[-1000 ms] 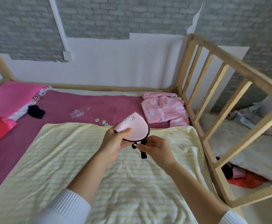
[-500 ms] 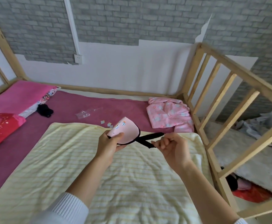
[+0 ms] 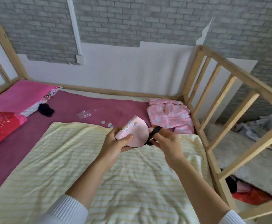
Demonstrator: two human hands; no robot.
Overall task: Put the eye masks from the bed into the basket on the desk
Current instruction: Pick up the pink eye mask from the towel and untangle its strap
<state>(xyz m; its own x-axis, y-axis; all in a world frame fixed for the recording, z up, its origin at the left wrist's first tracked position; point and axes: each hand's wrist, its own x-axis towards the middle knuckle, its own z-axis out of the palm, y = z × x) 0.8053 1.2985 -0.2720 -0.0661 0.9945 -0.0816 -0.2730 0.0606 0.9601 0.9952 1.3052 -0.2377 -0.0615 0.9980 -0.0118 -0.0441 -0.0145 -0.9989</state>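
A pink eye mask (image 3: 136, 132) with small cartoon prints and a black edge is held folded above the yellow striped blanket (image 3: 83, 159) on the bed. My left hand (image 3: 115, 140) grips its left side, thumb on top. My right hand (image 3: 163, 139) holds the mask's black strap (image 3: 156, 130), which is looped over a finger just right of the mask. A small black item (image 3: 45, 109), possibly another mask, lies beside the pink pillow at the left. No basket or desk is in view.
Folded pink pyjamas (image 3: 170, 116) lie at the bed's far right corner. A wooden railing (image 3: 225, 94) borders the right side. A clear plastic wrapper (image 3: 83, 113) and small paper bits (image 3: 107, 124) lie on the maroon sheet. Red and pink pillows (image 3: 6, 113) lie left.
My right hand came back toward the mask, so the strap that was stretched out to the right is now slack and looped over a finger. The view tilted up slightly.
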